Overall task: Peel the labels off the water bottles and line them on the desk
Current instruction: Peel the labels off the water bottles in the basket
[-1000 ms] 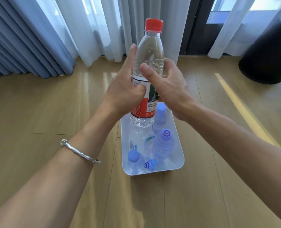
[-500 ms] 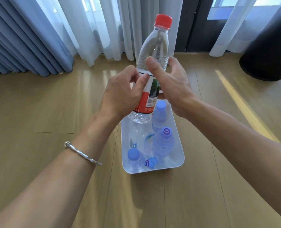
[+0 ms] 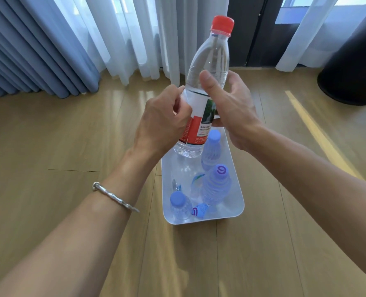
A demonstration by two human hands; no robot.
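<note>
Over on the far left it's just the blue curtains (image 3: 38,50), then my left arm comes in with the silver bracelet (image 3: 113,197) on the wrist. My left hand (image 3: 162,118) is curled up tight, fingertips pinching the left edge of the label (image 3: 199,123) near its top corner, so that hand's clamped on the label itself. The bottle (image 3: 209,67) is up in the air between both hands, clear, red cap (image 3: 222,24) on, leaning a bit so the cap points up and to the right. It hangs over the far end of the white tray (image 3: 236,211), which sits on the wooden surface (image 3: 49,136) with three small blue-capped bottles (image 3: 215,187) standing in it, plus a crumpled blue scrap (image 3: 198,211) near the front that I can't really make out. My right hand (image 3: 233,110) is wrapped round the bottle's middle, thumb pressed flat on the front at the label's top edge, other fingers curled round the back. Way over right there's a black bin (image 3: 353,61).
</note>
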